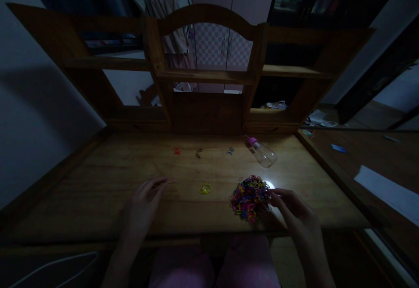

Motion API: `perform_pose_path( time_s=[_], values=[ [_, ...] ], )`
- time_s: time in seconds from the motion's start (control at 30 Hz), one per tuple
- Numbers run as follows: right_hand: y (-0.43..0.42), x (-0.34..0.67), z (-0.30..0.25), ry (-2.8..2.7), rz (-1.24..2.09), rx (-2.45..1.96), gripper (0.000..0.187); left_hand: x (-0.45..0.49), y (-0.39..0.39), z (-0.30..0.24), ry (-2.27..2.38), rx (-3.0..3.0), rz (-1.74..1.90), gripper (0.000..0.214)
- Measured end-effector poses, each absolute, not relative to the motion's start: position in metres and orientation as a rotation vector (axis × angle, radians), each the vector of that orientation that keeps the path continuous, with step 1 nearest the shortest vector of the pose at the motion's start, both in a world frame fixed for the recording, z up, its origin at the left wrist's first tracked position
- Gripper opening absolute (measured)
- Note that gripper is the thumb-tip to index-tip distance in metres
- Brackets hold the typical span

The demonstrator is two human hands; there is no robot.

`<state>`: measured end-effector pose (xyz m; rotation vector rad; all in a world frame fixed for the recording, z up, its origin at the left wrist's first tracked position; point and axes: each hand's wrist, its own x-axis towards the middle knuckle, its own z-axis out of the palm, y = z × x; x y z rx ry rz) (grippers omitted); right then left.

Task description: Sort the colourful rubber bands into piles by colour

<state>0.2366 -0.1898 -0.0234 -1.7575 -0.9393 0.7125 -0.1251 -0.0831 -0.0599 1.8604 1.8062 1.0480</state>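
A tangled heap of small multicoloured rubber bands point(250, 197) lies on the wooden desk. My right hand point(296, 211) pinches rubber bands at the heap's right edge; how many its fingertips hold, I cannot tell. To the left, my left hand point(145, 198) is low over the desk, thumb and forefinger closed at a pinkish rubber band point(172, 180). Between the hands sits a small group of yellow rubber bands point(205, 188). Farther back are red bands point(176, 151), dark bands point(198, 153) and blue-grey bands point(230, 151). A single reddish band point(240, 179) rests just beyond the heap.
A clear bottle with a pink cap point(264, 155) lies on its side behind the heap. Wooden shelving point(206, 76) rises along the desk's point(98, 183) back edge. White paper point(388, 192) lies on a brown surface at the right.
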Motion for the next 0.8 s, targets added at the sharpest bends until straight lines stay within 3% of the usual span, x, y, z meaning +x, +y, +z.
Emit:
perform_pose_path(
  time_s=[0.4, 0.8],
  values=[
    [-0.201, 0.223, -0.027, -1.628, 0.667, -1.698, 0.017, 0.014, -0.139, -0.05, 1.14, 1.955, 0.861, 0.016],
    [-0.201, 0.217, -0.043, -1.757, 0.695, -1.692, 0.01, 0.048, -0.15, -0.066, 1.087, 2.084, 0.73, 0.017]
  ],
)
